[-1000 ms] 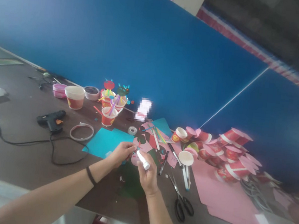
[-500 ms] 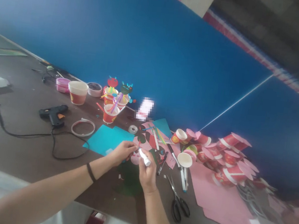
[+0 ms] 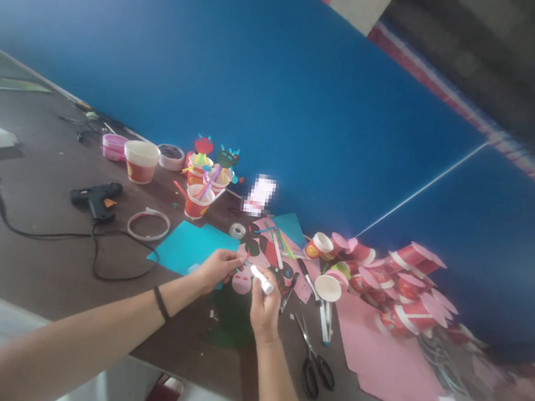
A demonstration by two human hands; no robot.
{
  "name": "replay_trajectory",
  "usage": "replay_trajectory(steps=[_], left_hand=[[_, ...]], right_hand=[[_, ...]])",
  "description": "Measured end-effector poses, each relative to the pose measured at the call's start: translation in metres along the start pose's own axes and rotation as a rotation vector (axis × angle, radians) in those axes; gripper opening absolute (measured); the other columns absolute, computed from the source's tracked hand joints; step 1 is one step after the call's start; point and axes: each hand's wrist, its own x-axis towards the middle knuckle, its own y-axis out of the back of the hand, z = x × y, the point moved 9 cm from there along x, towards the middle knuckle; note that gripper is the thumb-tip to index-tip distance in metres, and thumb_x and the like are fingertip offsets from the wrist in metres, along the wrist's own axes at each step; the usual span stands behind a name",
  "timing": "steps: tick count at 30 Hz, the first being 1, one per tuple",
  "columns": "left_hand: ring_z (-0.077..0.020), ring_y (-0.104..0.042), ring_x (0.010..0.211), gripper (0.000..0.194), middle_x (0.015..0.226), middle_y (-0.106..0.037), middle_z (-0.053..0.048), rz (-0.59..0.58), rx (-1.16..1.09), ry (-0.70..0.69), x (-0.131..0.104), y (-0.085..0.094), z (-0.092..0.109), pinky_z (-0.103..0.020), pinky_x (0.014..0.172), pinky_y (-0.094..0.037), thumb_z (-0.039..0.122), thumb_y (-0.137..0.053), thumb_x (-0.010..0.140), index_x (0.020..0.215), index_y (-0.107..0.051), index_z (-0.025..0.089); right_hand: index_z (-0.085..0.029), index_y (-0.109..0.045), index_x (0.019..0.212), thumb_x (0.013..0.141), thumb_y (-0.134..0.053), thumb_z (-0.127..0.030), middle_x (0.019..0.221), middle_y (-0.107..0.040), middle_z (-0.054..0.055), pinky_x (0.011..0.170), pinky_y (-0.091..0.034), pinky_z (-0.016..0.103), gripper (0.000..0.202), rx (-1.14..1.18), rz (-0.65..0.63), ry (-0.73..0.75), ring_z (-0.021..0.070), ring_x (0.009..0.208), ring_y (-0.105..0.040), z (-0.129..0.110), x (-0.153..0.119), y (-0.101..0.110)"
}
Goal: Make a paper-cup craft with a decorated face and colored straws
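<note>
My right hand (image 3: 265, 303) is closed around a small white tube (image 3: 261, 279) that looks like glue, its narrow end pointing up toward my left hand. My left hand (image 3: 218, 267) is pinched, with a small red piece (image 3: 247, 256) showing at its fingertips; its shape is too small to make out. Just below the fingertips is a pink round cutout (image 3: 241, 282) with face-like marks. Dark green paper (image 3: 232, 322) lies under and in front of both hands. A blue sheet (image 3: 189, 246) lies beyond my left hand.
Black-handled scissors (image 3: 313, 367) and markers (image 3: 324, 316) lie right of my hands. Pink sheets (image 3: 384, 362) and a heap of red paper cups (image 3: 407, 287) are farther right. Decorated cups (image 3: 198, 201) stand behind; a glue gun (image 3: 98, 200) with its cord is at left.
The tip of the white tube has moved slightly away from my left fingertips, leaving a small gap. My left hand keeps its pinch, and the camera view has shifted a little.
</note>
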Motion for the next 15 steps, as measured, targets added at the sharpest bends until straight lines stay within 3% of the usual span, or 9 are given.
replay_trajectory(steps=[7,15], left_hand=[[-0.0038,-0.03,0.034,0.031,0.043,-0.038,0.008,-0.01,0.019,-0.005,-0.0009,-0.0016,0.0009,-0.019,0.035,-0.021,0.043,-0.065,0.067,0.059,-0.054,0.015],[-0.0043,-0.03,0.033,0.03,0.041,-0.036,0.009,-0.01,0.045,-0.008,0.0003,0.0,-0.0008,-0.019,0.035,-0.02,0.043,-0.061,0.07,0.061,-0.054,0.015]], right_hand=[[-0.017,-0.055,0.112,0.091,-0.043,-0.027,0.107,-0.063,0.012,0.088,-0.047,0.036,0.026,-0.001,-0.055,0.031,0.0224,0.102,-0.059,-0.0046,-0.0013,-0.006],[-0.016,-0.056,0.11,0.092,-0.043,-0.027,0.106,-0.064,0.012,0.087,-0.048,0.035,0.025,0.012,0.008,0.021,0.0224,0.1,-0.06,-0.0012,-0.0011,0.0001]])
